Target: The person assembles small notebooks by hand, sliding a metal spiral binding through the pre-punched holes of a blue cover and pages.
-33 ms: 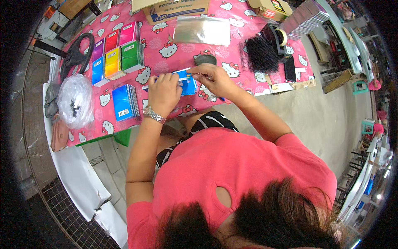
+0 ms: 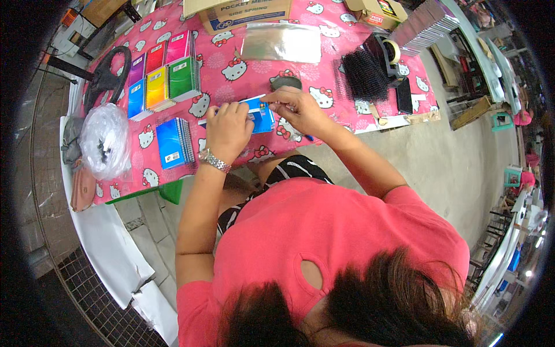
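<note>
Pink table cover (image 2: 254, 72): spread across the upper half of the frame, below all the things.
Brown carton (image 2: 248, 16): at top centre, cut by the frame edge; likely set there for not disturbing the hands.
Coloured notebooks (image 2: 156, 87): at upper left, in two rows of three, probably grouped for keeping the colours apart.
Black coils (image 2: 364, 75): at upper right, heaped beside the tape roll (image 2: 396, 53), perhaps for easy reach.
Left hand (image 2: 230, 124): near centre, laid over the left part of the blue notebook (image 2: 265, 122), fingers bent, seemingly for steadying; firmness of hold impossible to tell.
Right hand (image 2: 295, 111): right of centre, thumb and forefinger almost together at the notebook's upper right edge; anything thin pinched between, cannot tell.
Blue notebook: near centre, partly under the hands; long axis seemingly left to right, rising slightly rightward; left end hidden.
</note>
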Available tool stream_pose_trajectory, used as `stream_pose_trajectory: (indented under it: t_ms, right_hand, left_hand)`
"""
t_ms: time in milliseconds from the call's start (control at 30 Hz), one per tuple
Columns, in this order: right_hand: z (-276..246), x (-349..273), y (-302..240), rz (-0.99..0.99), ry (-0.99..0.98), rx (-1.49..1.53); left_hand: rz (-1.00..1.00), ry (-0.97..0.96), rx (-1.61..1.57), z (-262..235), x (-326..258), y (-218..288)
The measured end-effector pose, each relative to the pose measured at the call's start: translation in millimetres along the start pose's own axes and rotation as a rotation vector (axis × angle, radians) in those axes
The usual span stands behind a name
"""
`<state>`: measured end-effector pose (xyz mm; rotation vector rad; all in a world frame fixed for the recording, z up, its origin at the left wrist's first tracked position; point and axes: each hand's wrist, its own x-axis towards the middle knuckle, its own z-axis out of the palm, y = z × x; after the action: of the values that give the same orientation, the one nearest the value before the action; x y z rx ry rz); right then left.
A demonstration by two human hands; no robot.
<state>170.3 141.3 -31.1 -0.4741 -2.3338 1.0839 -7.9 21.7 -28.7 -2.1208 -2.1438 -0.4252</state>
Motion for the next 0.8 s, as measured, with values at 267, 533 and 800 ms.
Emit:
stream_pose_trajectory:
  t_ms: [267,533,800]
  right_hand:
    - [3.7,0.1,1.9,-0.078,0.023,0.025]
    - [-4.3,3.5,-9.0,0.355,-0.167,0.311]
    - [14.5,11.8,27.4,0.089,-0.334,0.124]
  left_hand:
    - [0.005,0.032,-0.020,-2.7,-0.7,2.8]
    - [0.053,0.038,0.017,-4.2,4.2,7.0]
    - [0.049,-0.071,0.079,0.9,1.8,-4.3]
